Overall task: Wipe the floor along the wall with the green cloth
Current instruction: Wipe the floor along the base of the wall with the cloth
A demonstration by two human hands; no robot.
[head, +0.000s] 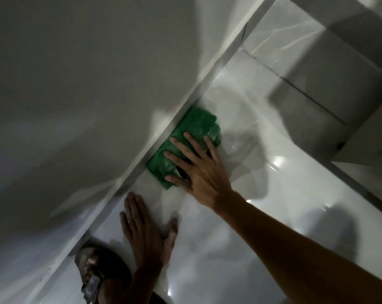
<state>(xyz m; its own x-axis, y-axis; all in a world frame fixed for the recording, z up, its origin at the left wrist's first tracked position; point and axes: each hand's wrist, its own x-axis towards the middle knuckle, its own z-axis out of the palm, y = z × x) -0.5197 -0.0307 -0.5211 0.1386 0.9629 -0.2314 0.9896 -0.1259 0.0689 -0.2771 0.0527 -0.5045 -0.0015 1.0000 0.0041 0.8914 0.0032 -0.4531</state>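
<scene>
Green cloth (186, 141) under right hand (198, 170)

dim overall, grey and underexposed, with a tilted horizon. brightest along the glossy floor tiles (262, 207), where small white glare spots sit near the right side and at the bottom centre. soft, smeared reflections across the tiles, plus streaky highlights at upper right. dark, fuzzy shadows on the floor to the right of the right hand (202, 172) and further down right. heavy motion blur on the wall (76, 84), leaving only vague pale patches. green cloth (185, 143) saturated but mottled, with soft edges. left hand (147, 233) darker and slightly blurred. lower left murky, with a sandalled foot (93, 270) barely readable. wide-angle stretching toward the edges.
</scene>
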